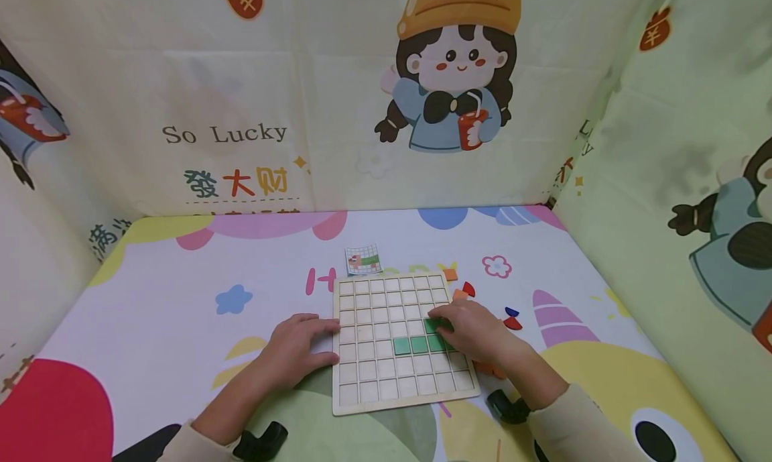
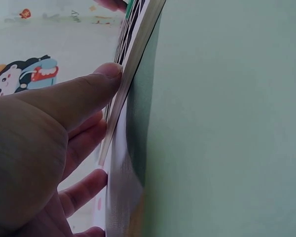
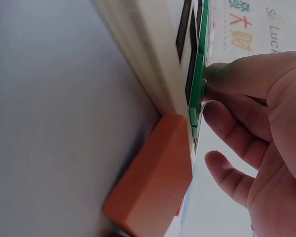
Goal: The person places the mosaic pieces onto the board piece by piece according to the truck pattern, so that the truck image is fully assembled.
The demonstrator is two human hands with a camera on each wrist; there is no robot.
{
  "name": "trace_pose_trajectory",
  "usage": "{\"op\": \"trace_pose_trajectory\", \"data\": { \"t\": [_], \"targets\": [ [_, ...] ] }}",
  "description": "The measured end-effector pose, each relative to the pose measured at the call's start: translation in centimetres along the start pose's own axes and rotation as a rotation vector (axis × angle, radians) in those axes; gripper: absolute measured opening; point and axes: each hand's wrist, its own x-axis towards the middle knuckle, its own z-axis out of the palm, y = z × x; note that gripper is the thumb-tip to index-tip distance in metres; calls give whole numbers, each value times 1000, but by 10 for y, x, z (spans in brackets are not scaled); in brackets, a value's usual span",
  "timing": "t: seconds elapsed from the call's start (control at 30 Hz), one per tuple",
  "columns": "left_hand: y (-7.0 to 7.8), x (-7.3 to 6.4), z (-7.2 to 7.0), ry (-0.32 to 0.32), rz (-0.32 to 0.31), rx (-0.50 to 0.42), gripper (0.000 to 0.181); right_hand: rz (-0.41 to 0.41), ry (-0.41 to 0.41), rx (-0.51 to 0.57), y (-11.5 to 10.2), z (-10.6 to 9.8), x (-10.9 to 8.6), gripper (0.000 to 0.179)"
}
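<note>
A pale wooden grid board [image 1: 368, 387] lies on the table, with several green square tiles [image 1: 419, 344] in its cells. My left hand [image 1: 294, 347] rests at the board's left edge; in the left wrist view its thumb [image 2: 91, 89] touches the board's side. Over the right part of the board, my right hand [image 1: 473, 328] touches a green tile. That tile [image 3: 197, 86] sits in the board in the right wrist view, with the thumb against its face and the other fingers loosely bent. Part of the green row is hidden beneath this hand.
Behind the board lies a small picture card [image 1: 363, 259] with a coloured grid pattern. Orange blocks [image 1: 450, 275], a red piece [image 1: 512, 323] and a blue piece [image 1: 511, 311] lie along the right side. An orange block [image 3: 150, 177] is close to the board's edge.
</note>
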Motion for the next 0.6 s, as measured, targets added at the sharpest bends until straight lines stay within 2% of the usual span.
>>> {"op": "trace_pose_trajectory", "data": {
  "t": [0.4, 0.6],
  "targets": [
    [0, 0, 0, -4, -13, -8, 48, -13, 9, 5, 4, 0, -1, 32],
    [-1, 0, 1, -4, -11, -10, 48, 22, 25, 15, 9, -3, -2, 31]
  ]
}}
